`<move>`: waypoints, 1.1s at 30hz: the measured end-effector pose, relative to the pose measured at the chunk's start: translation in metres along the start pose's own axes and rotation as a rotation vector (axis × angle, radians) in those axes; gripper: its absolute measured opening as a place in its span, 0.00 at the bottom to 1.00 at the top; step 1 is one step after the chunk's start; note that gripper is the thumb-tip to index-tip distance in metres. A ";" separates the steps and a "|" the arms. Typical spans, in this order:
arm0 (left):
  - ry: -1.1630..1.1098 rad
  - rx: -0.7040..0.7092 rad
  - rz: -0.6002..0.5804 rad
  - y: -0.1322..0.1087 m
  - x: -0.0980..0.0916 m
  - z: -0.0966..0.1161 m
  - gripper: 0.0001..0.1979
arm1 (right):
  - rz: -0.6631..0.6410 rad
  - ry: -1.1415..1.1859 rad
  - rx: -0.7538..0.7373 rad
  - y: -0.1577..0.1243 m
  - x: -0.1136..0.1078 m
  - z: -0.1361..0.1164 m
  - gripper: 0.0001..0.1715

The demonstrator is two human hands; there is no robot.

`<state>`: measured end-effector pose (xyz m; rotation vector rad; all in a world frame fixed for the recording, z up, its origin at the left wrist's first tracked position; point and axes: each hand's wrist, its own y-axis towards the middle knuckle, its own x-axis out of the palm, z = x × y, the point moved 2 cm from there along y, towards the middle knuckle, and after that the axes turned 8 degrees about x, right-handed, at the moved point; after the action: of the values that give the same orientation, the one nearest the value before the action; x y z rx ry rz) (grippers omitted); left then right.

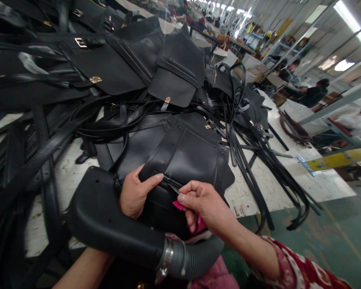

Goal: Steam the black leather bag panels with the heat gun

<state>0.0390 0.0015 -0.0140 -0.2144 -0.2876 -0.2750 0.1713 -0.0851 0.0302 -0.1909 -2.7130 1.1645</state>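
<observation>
A black leather bag (pixel 192 158) lies in front of me on the worktable. My left hand (pixel 135 192) grips its near edge, thumb on top and fingers underneath. At that edge, my right hand (pixel 201 202) pinches a small, thin, pointed metal tool (pixel 175 189), its tip against or very close to the leather. Bright pink material (pixel 177 205) shows by the fingertips and again under the palm; whether it belongs to the tool I cannot tell. A black housing (pixel 108 216) with a grey corrugated hose (pixel 198 257) hides part of my left wrist and forearm.
More black bags (pixel 174 86) with gold-coloured clasps are heaped behind. Black straps (pixel 252 176) hang over the right side of the white worktable (pixel 325 188); others lie at left. Brown straps (pixel 293 126) rest farther back. Several people sit at benches in the background at right.
</observation>
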 end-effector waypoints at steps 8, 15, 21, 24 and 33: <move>0.100 0.079 0.023 -0.001 -0.001 0.000 0.11 | -0.050 0.012 0.036 0.005 -0.006 -0.006 0.14; 0.144 0.111 0.034 -0.004 0.002 -0.003 0.11 | -0.128 -0.071 0.179 0.004 -0.013 -0.025 0.07; 0.115 0.098 -0.007 -0.009 0.009 -0.006 0.12 | -0.082 -0.109 0.192 0.002 -0.017 -0.022 0.06; 0.109 0.103 -0.003 -0.009 0.011 -0.008 0.18 | -0.083 -0.095 0.161 0.003 -0.020 -0.018 0.05; 0.119 0.085 0.055 -0.003 0.008 -0.015 0.20 | -0.044 -0.087 0.122 0.001 -0.024 -0.010 0.06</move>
<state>0.0490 -0.0074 -0.0255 -0.1217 -0.1753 -0.2197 0.1966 -0.0814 0.0334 -0.0644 -2.6930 1.3508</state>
